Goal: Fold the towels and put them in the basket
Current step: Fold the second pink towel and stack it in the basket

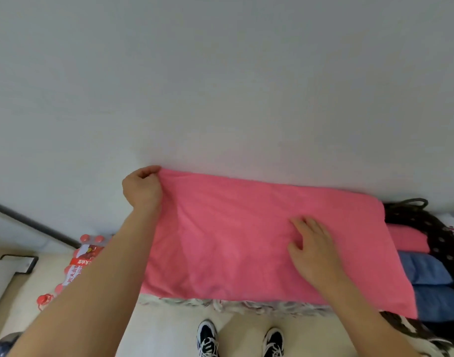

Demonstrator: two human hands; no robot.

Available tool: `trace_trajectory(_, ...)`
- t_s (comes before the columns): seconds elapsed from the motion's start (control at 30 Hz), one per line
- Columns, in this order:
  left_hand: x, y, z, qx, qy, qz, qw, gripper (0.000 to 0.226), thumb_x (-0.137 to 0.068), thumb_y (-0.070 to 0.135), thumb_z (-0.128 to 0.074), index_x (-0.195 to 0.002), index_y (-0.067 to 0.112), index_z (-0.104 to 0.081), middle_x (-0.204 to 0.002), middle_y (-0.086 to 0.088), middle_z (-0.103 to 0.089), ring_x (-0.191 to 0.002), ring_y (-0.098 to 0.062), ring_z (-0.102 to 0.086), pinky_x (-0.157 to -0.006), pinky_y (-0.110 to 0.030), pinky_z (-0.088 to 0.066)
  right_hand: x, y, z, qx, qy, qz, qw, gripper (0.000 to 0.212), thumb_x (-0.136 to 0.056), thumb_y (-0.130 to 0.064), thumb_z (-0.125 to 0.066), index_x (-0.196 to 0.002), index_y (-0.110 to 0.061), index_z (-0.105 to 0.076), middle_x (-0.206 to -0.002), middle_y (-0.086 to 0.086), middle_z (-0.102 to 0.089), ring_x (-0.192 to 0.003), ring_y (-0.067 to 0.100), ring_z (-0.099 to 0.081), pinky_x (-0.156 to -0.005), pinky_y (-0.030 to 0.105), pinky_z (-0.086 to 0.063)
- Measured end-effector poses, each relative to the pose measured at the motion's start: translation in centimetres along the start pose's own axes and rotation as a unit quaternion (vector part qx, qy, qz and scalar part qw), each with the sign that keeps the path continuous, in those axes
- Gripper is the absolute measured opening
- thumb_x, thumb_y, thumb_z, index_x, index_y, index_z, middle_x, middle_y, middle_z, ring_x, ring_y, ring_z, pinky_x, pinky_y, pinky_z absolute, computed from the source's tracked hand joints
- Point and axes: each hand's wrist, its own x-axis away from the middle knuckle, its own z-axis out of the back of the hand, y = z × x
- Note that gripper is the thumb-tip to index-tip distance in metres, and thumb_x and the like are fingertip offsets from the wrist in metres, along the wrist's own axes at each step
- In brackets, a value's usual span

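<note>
A pink towel (pixel 233 235) lies spread across a small table against the white wall. My left hand (pixel 142 188) pinches its far left corner, fingers closed on the cloth. Flat on the towel's right half rests my right hand (pixel 313 247), fingers spread. At the right, a dark polka-dot basket (pixel 442 235) holds a folded pink towel (pixel 407 239) and two folded blue towels (pixel 426 273), partly hidden under the spread towel's right edge.
The table's fringed front edge (pixel 233 305) shows below the towel. A pack of red-capped bottles (pixel 79 261) stands on the floor at the left. My two sneakers (pixel 207 338) are on the pale floor below. A dark pipe (pixel 32 222) runs along the left wall.
</note>
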Motion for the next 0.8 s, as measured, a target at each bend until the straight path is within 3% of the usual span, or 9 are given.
trace_trajectory(0.07,0.3,-0.2,0.2,-0.091,-0.022,-0.015,0.996,0.040,-0.077,0.005,-0.045,-0.096,0.023,-0.075,-0.100,0.000,-0.073,-0.090,-0.016,-0.063,-0.085,-0.027,-0.050,0.7,1.1,0.8,0.010,0.016,-0.019,1.000,0.059,-0.088,-0.027,-0.051,-0.145,-0.028,-0.037,-0.154,-0.003,-0.032,-0.142,0.019,-0.026,-0.114,0.043,-0.025)
trace_trajectory(0.17,2.6,0.1,0.2,-0.207,-0.027,-0.117,0.971,0.047,-0.067,0.009,-0.044,-0.097,0.026,-0.075,-0.099,-0.006,-0.071,-0.099,-0.030,-0.062,-0.092,-0.040,-0.050,1.6,3.3,1.9,-0.016,0.052,-0.032,0.998,0.057,-0.085,-0.024,-0.054,-0.141,-0.022,-0.043,-0.146,0.002,-0.043,-0.133,0.024,-0.037,-0.108,0.045,-0.033)
trace_trajectory(0.27,9.3,0.6,-2.3,-0.204,-0.120,-0.248,0.939,0.036,-0.072,-0.005,-0.051,-0.093,0.011,-0.076,-0.101,-0.012,-0.069,-0.097,-0.028,-0.061,-0.086,-0.027,-0.043,2.7,7.4,2.5,-0.024,0.064,-0.067,0.995,0.057,-0.087,-0.030,-0.051,-0.143,-0.021,-0.040,-0.146,0.005,-0.042,-0.134,0.026,-0.035,-0.107,0.051,-0.034)
trace_trajectory(0.33,15.1,0.3,-4.8,-0.225,-0.230,-0.300,0.898,0.030,-0.076,-0.001,-0.055,-0.091,0.013,-0.076,-0.106,-0.008,-0.069,-0.099,-0.025,-0.061,-0.086,-0.025,-0.041,3.4,10.4,3.0,0.004,0.055,-0.082,0.995,0.058,-0.092,-0.038,-0.046,-0.146,-0.026,-0.032,-0.154,0.002,-0.031,-0.140,0.024,-0.027,-0.106,0.054,-0.033)
trace_trajectory(0.4,20.6,-0.6,-7.6,-0.251,-0.325,-0.360,0.838,0.027,-0.082,0.010,-0.057,-0.100,0.017,-0.075,-0.121,-0.009,-0.063,-0.113,-0.026,-0.056,-0.098,-0.027,-0.038,3.7,13.3,3.1,-0.013,0.051,-0.124,0.991,0.059,-0.094,-0.048,-0.042,-0.148,-0.030,-0.026,-0.157,0.001,-0.024,-0.140,0.026,-0.025,-0.104,0.055,-0.032)
trace_trajectory(0.47,25.2,-1.6,-10.3,-0.268,-0.374,-0.414,0.785,0.034,-0.088,0.027,-0.050,-0.116,0.020,-0.069,-0.136,-0.014,-0.053,-0.127,-0.029,-0.048,-0.108,-0.033,-0.033,4.1,15.2,3.3,-0.105,0.033,-0.167,0.980,0.063,-0.091,-0.055,-0.038,-0.146,-0.027,-0.028,-0.152,0.006,-0.033,-0.134,0.030,-0.035,-0.104,0.052,-0.036)
trace_trajectory(0.63,31.9,-4.8,-14.9,-0.373,-0.378,-0.500,0.684,0.052,-0.095,0.050,-0.024,-0.143,0.038,-0.037,-0.159,-0.005,-0.020,-0.147,-0.025,-0.016,-0.116,-0.050,-0.013,4.2,18.7,3.9,-0.388,-0.033,-0.256,0.885,0.052,-0.095,-0.042,-0.050,-0.135,-0.008,-0.047,-0.136,0.009,-0.052,-0.113,0.024,-0.053,-0.101,0.038,-0.041)
trace_trajectory(0.73,32.8,-5.6,-15.1,-0.403,-0.338,-0.523,0.670,0.047,-0.097,0.048,-0.028,-0.142,0.039,-0.040,-0.155,-0.006,-0.031,-0.143,-0.026,-0.028,-0.112,-0.056,-0.020,4.1,20.4,4.6,-0.448,-0.043,-0.241,0.860,0.017,-0.092,-0.023,-0.060,-0.099,-0.008,-0.065,-0.112,0.015,-0.065,-0.089,0.020,-0.060,-0.090,0.040,-0.049)
trace_trajectory(0.8,33.3,-5.3,-15.2,-0.404,-0.321,-0.539,0.666,0.046,-0.093,0.043,-0.035,-0.136,0.034,-0.048,-0.149,-0.007,-0.042,-0.137,-0.027,-0.040,-0.108,-0.058,-0.028,4.0,21.4,4.9,-0.494,-0.058,-0.251,0.831,0.015,-0.090,-0.015,-0.063,-0.100,-0.005,-0.067,-0.104,0.018,-0.068,-0.091,0.025,-0.064,-0.088,0.043,-0.051)
